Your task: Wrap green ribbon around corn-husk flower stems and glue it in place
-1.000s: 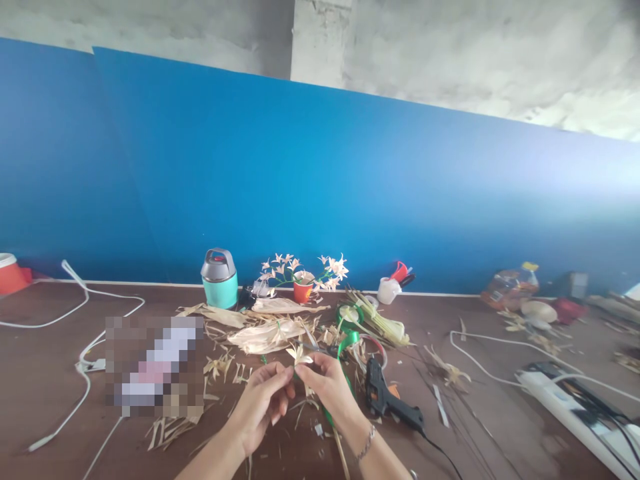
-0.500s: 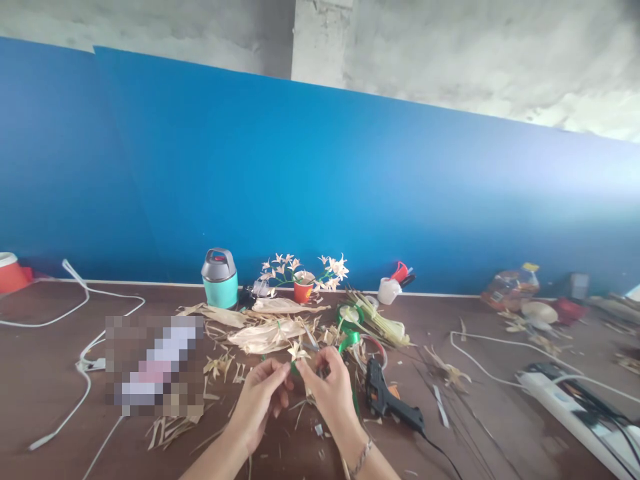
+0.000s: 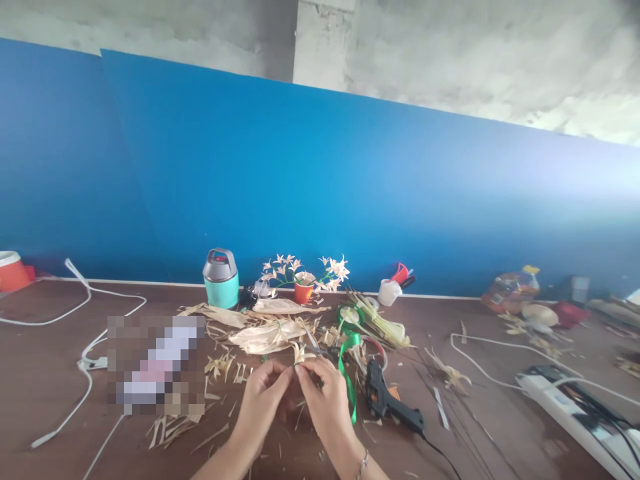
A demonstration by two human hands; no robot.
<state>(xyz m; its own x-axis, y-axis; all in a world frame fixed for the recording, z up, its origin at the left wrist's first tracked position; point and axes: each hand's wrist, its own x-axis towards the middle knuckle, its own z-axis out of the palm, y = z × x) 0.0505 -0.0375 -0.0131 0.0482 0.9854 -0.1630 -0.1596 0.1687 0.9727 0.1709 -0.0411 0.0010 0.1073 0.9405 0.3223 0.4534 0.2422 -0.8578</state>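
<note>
My left hand (image 3: 264, 398) and my right hand (image 3: 324, 400) meet over the brown table, fingertips pinched together on a small straw-coloured husk flower (image 3: 301, 353). A green ribbon (image 3: 347, 373) runs down past my right hand from a green ribbon roll (image 3: 349, 315). Pale dried corn husks (image 3: 265, 335) lie just beyond my hands. A black glue gun (image 3: 385, 399) rests to the right of my right hand.
A teal jar with a grey lid (image 3: 221, 279), an orange pot of husk flowers (image 3: 303, 291) and a white cup (image 3: 388, 291) stand by the blue wall. White cables (image 3: 85, 347) lie left, a power strip (image 3: 570, 400) right. Husk scraps litter the table.
My hands have drawn closer together and a little lower, and the small flower has dropped with them. The green ribbon now hangs to the right of my right hand.
</note>
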